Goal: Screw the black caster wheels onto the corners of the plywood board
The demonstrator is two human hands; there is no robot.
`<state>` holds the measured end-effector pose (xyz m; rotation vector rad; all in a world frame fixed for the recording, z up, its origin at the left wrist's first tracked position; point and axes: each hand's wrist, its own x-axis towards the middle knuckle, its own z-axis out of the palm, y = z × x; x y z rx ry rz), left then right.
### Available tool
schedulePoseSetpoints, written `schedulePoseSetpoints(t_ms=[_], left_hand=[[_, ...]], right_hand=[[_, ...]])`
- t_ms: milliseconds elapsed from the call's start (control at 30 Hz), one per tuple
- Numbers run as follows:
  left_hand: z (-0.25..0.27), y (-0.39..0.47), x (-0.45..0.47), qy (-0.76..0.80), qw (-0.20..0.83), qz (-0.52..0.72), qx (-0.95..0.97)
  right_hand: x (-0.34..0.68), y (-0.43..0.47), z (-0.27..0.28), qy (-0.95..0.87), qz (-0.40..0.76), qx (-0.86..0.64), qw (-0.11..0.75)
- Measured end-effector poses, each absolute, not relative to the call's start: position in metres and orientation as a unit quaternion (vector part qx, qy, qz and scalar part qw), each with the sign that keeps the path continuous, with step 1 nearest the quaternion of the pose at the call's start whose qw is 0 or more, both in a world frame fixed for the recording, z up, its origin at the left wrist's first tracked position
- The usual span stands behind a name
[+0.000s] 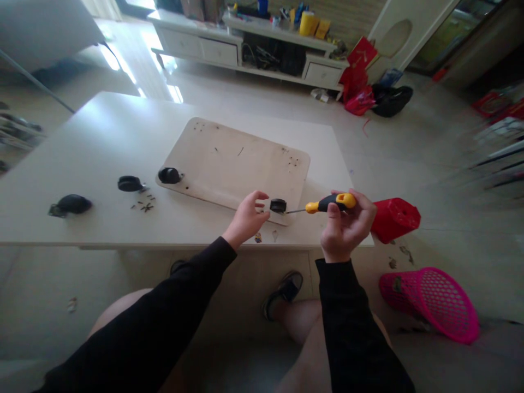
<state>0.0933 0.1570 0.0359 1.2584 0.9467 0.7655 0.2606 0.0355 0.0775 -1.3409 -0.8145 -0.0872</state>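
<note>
A screwdriver with a yellow and black handle is gripped in my right hand. Its thin shaft points left, and its tip meets the base of a black caster wheel at the near right corner of a pale board. Just left of that caster is my left hand, its fingers bent and apart with nothing visible between them. Another caster sits at the board's near left corner. Small holes show at the two far corners.
Two loose casters, one nearer the board and one farther left, lie on the white table beside several screws. Right of the table are a red container and a pink basket. A white cabinet stands behind.
</note>
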Motion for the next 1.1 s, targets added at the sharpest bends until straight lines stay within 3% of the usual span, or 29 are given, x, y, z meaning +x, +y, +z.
schedulePoseSetpoints(t_ms=[267,767,933,1100], left_hand=[[0.031,0.165,0.102,0.388,0.546,0.323,0.668],[0.017,0.166,0.109,0.410,0.536,0.350,0.650],[0.021,0.165,0.108,0.434,0.444,0.257,0.741],[0.025,0.166,0.108,0.446,0.425,0.220,0.756]], right_hand=[[0.254,0.037,0.078,-0.379,-0.026,-0.613,0.693],[0.250,0.039,0.070,-0.445,-0.044,-0.603,0.661],[0.257,0.041,0.064,-0.516,-0.119,-0.579,0.620],[0.261,0.040,0.059,-0.563,-0.148,-0.567,0.582]])
